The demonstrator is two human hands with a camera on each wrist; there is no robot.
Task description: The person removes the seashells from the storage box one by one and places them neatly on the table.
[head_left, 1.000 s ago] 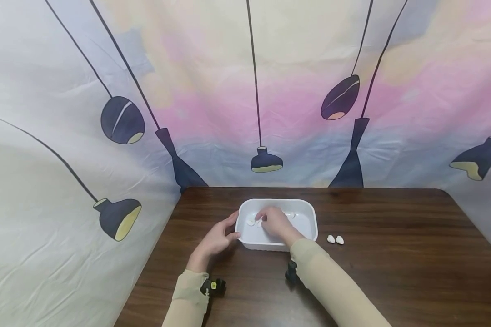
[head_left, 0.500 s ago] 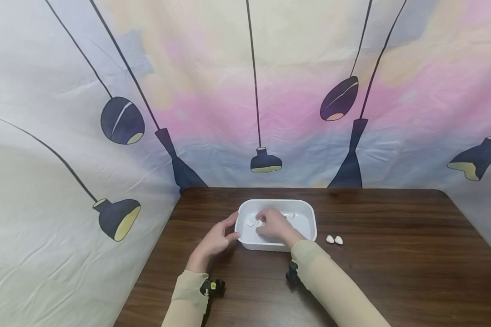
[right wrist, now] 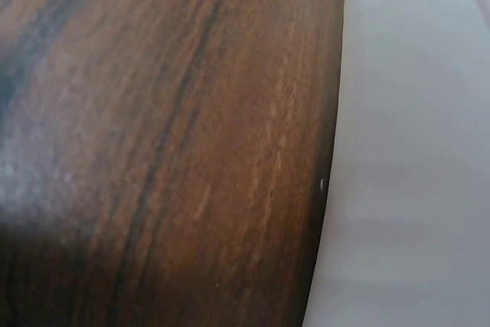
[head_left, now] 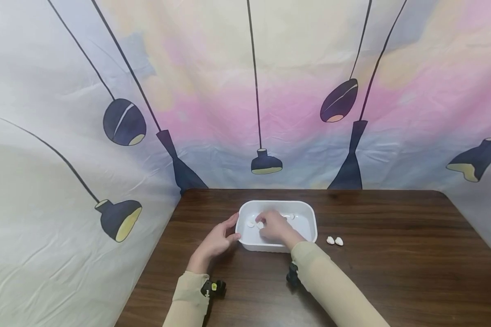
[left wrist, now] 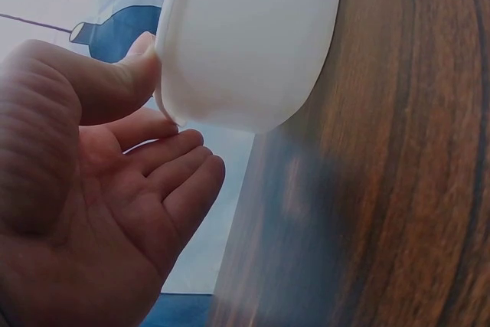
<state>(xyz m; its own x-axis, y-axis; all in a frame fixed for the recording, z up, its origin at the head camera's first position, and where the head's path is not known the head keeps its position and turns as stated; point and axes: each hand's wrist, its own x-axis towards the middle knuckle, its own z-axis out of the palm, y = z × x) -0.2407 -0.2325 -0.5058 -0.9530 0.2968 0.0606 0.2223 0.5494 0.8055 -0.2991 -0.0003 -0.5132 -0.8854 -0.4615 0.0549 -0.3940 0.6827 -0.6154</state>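
Observation:
A white rectangular tray (head_left: 278,248) stands on the wooden table. My left hand (head_left: 216,240) holds its left end, thumb and index finger at the rim. In the left wrist view, the other fingers of the left hand (left wrist: 115,181) lie loosely curved below the rim. Inside the tray, my right hand (head_left: 276,225) reaches down with bent fingers. Its thumb and forefinger are around a small white piece (head_left: 260,225). Another white piece (head_left: 251,224) lies just left of it, and one more (head_left: 292,217) towards the back right. The right wrist view shows only the tray's outer wall (right wrist: 413,151) and the table.
Two small white pointed oval pieces (head_left: 334,241) lie on the table (head_left: 393,263), right of the tray. A cloth backdrop (head_left: 303,54) printed with hanging lamps rises behind the table's far edge.
The right hand's fingers have shifted slightly around the small white piece in the tray. The left hand keeps its place on the tray, which stays where it was.

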